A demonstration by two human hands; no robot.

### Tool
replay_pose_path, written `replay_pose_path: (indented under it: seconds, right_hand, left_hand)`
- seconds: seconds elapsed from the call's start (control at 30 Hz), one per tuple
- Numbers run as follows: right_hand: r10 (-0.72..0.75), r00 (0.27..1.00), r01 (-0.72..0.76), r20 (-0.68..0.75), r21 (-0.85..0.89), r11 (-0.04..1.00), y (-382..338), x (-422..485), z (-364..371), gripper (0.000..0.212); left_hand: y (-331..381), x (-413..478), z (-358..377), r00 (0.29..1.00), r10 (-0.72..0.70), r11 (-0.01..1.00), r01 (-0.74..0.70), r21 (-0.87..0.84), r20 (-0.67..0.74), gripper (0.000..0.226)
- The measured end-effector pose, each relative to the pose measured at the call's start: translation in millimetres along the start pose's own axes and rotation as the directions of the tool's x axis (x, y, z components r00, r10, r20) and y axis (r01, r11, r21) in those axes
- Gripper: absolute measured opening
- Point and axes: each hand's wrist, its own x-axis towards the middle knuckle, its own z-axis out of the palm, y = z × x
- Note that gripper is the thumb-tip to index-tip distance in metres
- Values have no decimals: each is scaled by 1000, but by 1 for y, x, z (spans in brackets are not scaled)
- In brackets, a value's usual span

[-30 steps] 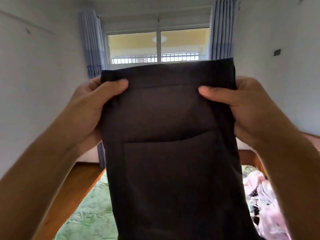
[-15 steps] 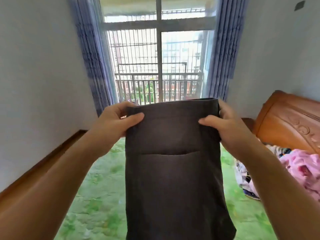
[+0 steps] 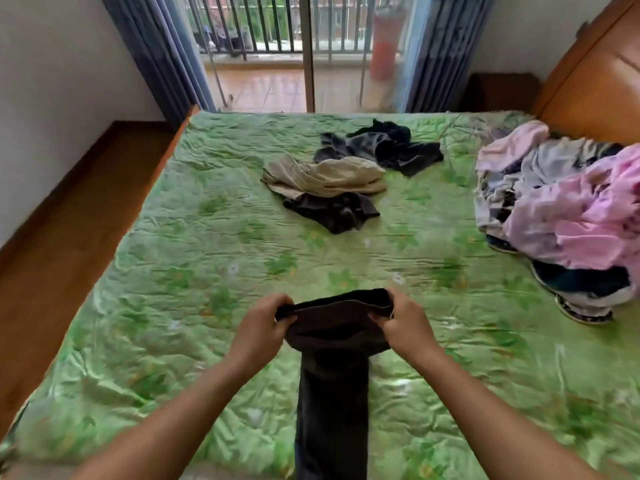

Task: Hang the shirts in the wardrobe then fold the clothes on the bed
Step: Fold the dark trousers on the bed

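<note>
Dark trousers (image 3: 334,362) hang from both my hands over the near part of the bed (image 3: 194,271), which has a green flowered sheet. My left hand (image 3: 265,323) grips the waistband's left end and my right hand (image 3: 403,323) grips its right end. The legs drop straight down past the bed's front edge. Loose clothes lie further back on the sheet: a beige garment (image 3: 329,176), a dark grey one (image 3: 334,209) under it, and a navy and grey heap (image 3: 381,147) behind.
A big pile of pink, white and dark laundry (image 3: 568,209) fills the bed's right side by the wooden headboard (image 3: 595,81). Wooden floor (image 3: 59,220) runs along the left. Blue curtains (image 3: 156,53) frame a balcony door behind the bed.
My hands have lowered the trousers from face height down to just above the bed, and my view has tipped down from the window to the sheet.
</note>
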Motion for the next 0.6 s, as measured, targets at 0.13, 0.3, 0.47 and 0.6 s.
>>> replay_pose_path:
  seconds: [0.13,0.3,0.47,0.6]
  right_hand:
    - [118,992,-123,54,106,987,38,27,33,23]
    - [117,992,-121,46,99,988,62,94,52,28]
    - [120,991,-129,52,218,967,67,218,59,46]
    - [120,988,-131,96,116,985,91,296,77,90]
  left_hand:
    - [-35,26,43,983,-186,973,185,-134,6,23]
    - [-65,86,71,981,-196,965,193,-175,3,32]
    - [-89,214,83,991,-129,967,120,-225,-24,37]
    - [-121,287,120,988,-149,950,154,-270,42,82]
